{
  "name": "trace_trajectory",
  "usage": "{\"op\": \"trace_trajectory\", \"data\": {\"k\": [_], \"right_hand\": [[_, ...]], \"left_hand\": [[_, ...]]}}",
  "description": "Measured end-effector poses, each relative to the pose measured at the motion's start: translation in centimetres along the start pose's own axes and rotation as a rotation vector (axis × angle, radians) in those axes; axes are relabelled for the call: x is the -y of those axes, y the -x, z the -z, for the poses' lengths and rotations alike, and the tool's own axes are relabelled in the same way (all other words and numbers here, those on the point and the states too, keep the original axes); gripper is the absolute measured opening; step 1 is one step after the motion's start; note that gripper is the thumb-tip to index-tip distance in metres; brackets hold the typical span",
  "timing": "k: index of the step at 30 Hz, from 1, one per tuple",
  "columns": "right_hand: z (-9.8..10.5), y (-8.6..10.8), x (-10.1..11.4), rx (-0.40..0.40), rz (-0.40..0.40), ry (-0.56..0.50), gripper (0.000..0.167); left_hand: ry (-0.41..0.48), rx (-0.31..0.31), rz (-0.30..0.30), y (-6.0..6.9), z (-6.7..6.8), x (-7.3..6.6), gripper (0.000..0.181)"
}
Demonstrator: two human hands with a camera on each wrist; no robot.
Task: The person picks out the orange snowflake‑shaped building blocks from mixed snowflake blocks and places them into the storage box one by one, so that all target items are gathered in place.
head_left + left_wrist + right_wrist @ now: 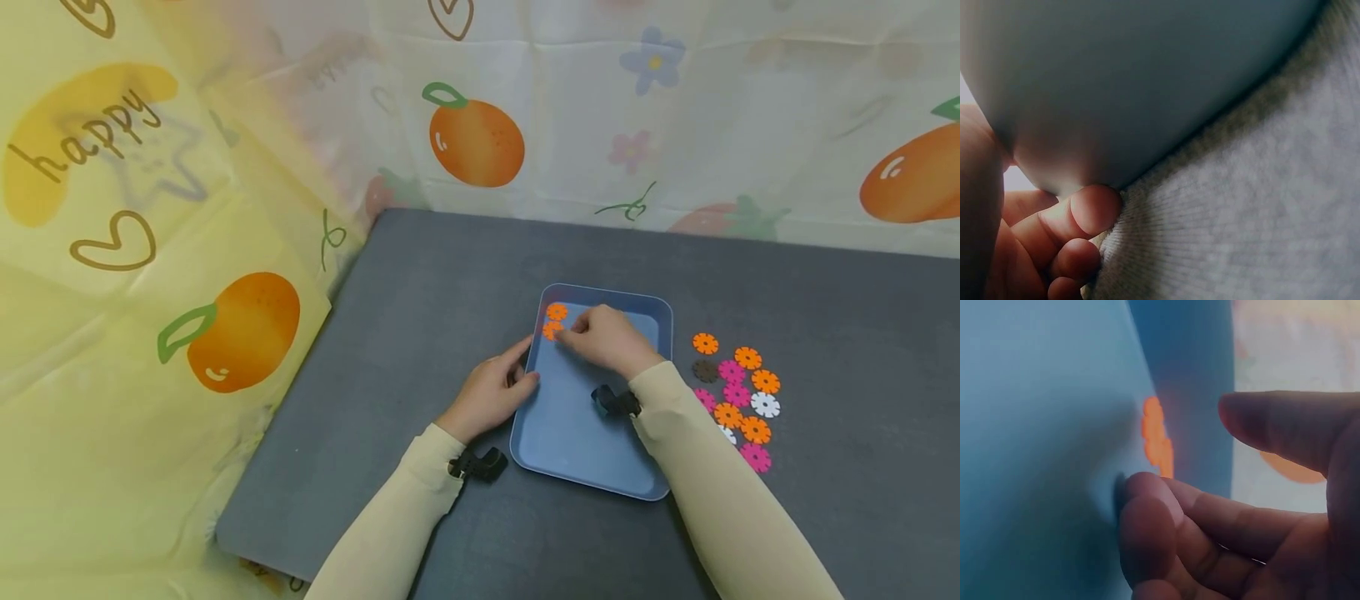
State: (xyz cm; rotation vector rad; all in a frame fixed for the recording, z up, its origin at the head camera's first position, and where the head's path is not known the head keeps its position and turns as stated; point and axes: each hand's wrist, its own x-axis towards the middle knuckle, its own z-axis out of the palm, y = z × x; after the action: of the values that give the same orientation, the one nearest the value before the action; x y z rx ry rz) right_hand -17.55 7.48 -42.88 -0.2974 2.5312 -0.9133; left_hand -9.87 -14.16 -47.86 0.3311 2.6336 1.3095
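A blue tray [585, 433] lies on the dark table. Two orange flower-shaped discs [557, 311] sit one behind the other in its far left corner; they also show in the right wrist view [1152, 431]. My right hand [611, 337] is over the tray, its fingertips at the nearer disc. Its thumb stands apart from the bent fingers in the right wrist view, with nothing visible between them. My left hand [487, 396] holds the tray's left edge; in the left wrist view its fingers [1094, 209] rest against the tray's outer side [1147, 75].
Right of the tray lie several loose flower discs in orange [705, 343], pink [755, 457], white [765, 405] and dark brown [705, 371]. A printed cloth [555, 100] hangs behind the table [862, 375] and along its left side.
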Motion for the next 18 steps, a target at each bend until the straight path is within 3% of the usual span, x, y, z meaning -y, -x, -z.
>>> {"op": "trace_trajectory", "data": {"k": [7, 18], "right_hand": [[1.2, 2.3, 0.2, 0.008, 0.015, -0.013, 0.042], [3.4, 5.4, -0.8, -0.097, 0.009, 0.012, 0.045]], "left_hand": [[-0.003, -0.001, 0.013, 0.1, 0.0, 0.0, 0.061], [-0.007, -0.006, 0.019, 0.1, 0.0, 0.0, 0.062]]}}
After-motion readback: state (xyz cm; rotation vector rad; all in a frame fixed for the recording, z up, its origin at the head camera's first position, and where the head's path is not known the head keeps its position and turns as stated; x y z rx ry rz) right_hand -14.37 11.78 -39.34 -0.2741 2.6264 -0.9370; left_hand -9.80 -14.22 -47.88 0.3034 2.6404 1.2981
